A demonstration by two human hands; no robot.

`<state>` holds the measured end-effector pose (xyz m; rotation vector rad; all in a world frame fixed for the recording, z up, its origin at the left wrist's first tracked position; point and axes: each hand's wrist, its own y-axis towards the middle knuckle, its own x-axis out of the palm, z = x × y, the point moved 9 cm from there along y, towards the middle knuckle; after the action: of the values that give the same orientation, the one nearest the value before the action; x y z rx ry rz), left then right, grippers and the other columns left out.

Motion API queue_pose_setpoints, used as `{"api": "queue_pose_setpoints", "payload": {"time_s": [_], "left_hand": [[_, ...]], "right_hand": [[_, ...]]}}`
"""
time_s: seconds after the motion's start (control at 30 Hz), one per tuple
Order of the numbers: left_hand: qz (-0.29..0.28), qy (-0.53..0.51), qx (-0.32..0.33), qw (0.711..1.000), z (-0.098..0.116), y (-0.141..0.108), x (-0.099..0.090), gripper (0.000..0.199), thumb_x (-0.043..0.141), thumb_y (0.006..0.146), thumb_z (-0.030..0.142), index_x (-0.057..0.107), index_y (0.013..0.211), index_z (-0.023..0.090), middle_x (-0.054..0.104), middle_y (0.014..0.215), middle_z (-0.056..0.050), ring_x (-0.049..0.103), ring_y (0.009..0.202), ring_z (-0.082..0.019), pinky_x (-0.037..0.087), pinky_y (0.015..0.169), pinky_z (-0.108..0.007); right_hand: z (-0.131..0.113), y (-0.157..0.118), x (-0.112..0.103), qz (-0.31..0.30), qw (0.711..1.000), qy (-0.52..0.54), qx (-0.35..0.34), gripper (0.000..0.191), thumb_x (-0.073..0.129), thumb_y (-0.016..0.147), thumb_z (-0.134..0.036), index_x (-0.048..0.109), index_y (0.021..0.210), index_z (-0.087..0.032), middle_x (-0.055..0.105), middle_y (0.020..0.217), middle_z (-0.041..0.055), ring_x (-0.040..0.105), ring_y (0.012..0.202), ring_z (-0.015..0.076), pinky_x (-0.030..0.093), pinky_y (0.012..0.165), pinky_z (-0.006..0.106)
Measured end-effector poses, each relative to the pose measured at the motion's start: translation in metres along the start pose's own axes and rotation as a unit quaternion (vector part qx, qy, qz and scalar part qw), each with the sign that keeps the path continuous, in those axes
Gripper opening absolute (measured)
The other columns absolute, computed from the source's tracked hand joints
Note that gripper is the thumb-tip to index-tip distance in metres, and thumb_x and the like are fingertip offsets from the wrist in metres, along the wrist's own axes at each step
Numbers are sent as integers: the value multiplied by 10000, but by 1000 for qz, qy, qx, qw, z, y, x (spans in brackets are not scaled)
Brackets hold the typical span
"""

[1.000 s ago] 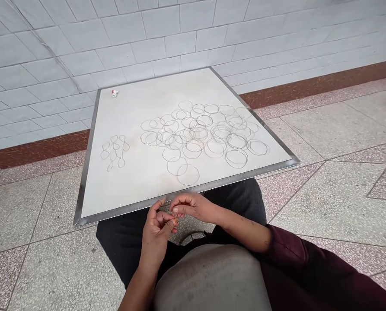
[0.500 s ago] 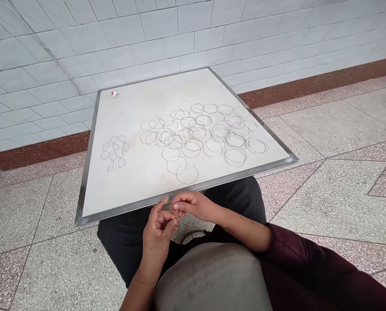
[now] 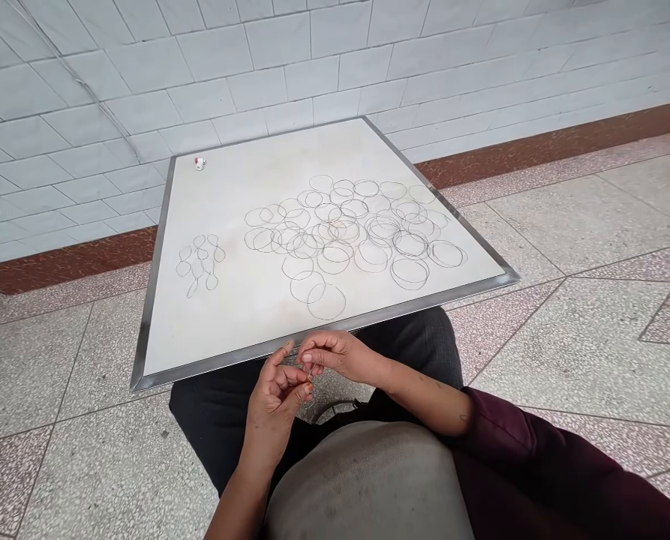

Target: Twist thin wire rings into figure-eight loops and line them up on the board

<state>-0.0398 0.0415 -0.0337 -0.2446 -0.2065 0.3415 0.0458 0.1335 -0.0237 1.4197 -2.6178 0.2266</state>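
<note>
Just below the table's front edge, a thin piece of wire [image 3: 310, 373] runs between my hands. My left hand [image 3: 275, 390] pinches it between thumb and index finger. Above and to the right, my right hand [image 3: 338, 355] grips the same wire with bent fingertips. Much of the wire is hidden by the fingers, so its full shape does not show. On the white tabletop [image 3: 244, 315] lie many thin wire rings [image 3: 335, 255], overlapping in the middle and right. Several smaller twisted wire loops [image 3: 200, 255] lie at the left.
A small red and white object [image 3: 199, 163] stands in the far left corner of the table. A metal rim [image 3: 323, 330] borders the tabletop. Behind it is a tiled wall [image 3: 335, 45]; my legs [image 3: 419, 337] are under the front edge.
Both hands stay nearly in place. The fingers have shifted slightly around the wire, and a little more of it shows between them. The rings on the table have not moved.
</note>
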Motion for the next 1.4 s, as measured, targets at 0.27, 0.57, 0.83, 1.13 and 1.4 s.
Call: {"api": "queue_pose_setpoints", "payload": {"time_s": [0.27, 0.57, 0.83, 1.13, 1.4], "left_hand": [[6, -3, -13, 1000, -7, 3, -1, 634, 791, 716, 240, 562, 1308, 241, 676, 790, -13, 622, 737, -165, 497, 720, -304], [14, -51, -45, 998, -2, 0, 3, 496, 715, 806, 332, 591, 1270, 210, 667, 798, -21, 605, 747, -160, 498, 677, -281], [-7, -96, -103, 990, -9, 0, 6, 398, 737, 803, 289, 645, 1177, 190, 642, 808, -21, 574, 735, -126, 451, 610, -221], [-23, -140, -148, 979, -16, -1, 10, 403, 797, 746, 239, 677, 1125, 175, 650, 818, -24, 555, 646, -84, 463, 593, -202], [-46, -189, -182, 964, -26, -2, 12, 408, 825, 710, 192, 691, 1095, 174, 642, 816, -20, 552, 628, -67, 475, 574, -183]], "right_hand": [[6, 1, 0, 5, 1000, 10, 5, 334, 645, 852, -499, 663, 884, -167, 639, 744, 0, 625, 683, 129, 536, 684, 283], [5, 1, -2, 16, 1000, 16, 4, 338, 643, 856, -497, 662, 876, -161, 647, 766, 7, 611, 678, 113, 538, 678, 262], [8, 2, -2, 19, 1000, 22, 6, 279, 654, 864, -435, 673, 905, -160, 644, 753, -3, 611, 652, 103, 537, 659, 249], [2, 3, 0, 27, 999, 17, -17, 255, 641, 873, -420, 643, 861, -165, 639, 754, -14, 600, 588, 87, 531, 624, 244], [3, 3, 5, 9, 999, 27, -29, 221, 638, 885, -382, 643, 858, -162, 633, 749, -18, 593, 604, 81, 522, 637, 231]]}}
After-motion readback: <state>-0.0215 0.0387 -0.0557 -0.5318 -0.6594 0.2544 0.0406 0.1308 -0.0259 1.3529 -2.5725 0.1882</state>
